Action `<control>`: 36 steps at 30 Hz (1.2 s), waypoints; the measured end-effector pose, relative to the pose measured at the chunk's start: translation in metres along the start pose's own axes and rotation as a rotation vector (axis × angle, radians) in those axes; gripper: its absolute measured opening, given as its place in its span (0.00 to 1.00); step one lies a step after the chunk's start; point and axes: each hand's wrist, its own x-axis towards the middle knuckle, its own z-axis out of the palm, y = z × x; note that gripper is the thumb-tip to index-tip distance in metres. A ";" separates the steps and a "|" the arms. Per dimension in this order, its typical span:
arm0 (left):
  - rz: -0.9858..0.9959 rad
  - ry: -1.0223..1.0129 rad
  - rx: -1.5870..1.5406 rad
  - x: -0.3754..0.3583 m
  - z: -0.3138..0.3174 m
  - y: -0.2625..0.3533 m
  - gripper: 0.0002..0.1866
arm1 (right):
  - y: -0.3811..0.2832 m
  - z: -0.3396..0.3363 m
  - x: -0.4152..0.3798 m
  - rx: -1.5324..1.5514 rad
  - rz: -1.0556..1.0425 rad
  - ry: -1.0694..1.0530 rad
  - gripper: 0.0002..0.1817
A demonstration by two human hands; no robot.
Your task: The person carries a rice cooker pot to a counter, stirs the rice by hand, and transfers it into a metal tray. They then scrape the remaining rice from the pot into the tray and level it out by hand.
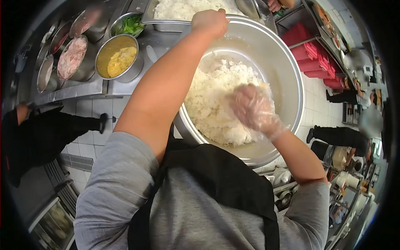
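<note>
A big steel mixing bowl (283, 62) holds a mound of white cooked rice (216, 96). My left hand (210, 21) is bare and grips the far rim of the bowl. My right hand (252, 109) wears a clear plastic glove and is pressed into the rice on its right side, fingers curled in among the grains; it is blurred. My grey sleeves and black apron fill the lower part of the view.
Left of the bowl, steel bowls sit on a counter: yellow sauce (118, 58), pink chopped food (71, 57), green vegetables (131, 25). A tray of rice (179, 9) lies behind. Red crates (312, 56) stand at right. Other people stand at left (37, 133) and right (346, 139).
</note>
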 end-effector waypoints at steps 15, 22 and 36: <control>-0.015 -0.011 -0.057 0.005 -0.007 -0.005 0.20 | 0.006 0.067 0.125 0.008 0.405 -0.047 0.32; -0.008 -0.011 -0.035 0.000 -0.011 0.000 0.20 | -0.023 -0.036 0.065 -0.041 0.298 0.059 0.12; 0.027 -0.028 -0.047 0.009 -0.008 -0.002 0.21 | 0.064 0.085 -0.090 -0.238 0.471 -0.340 0.08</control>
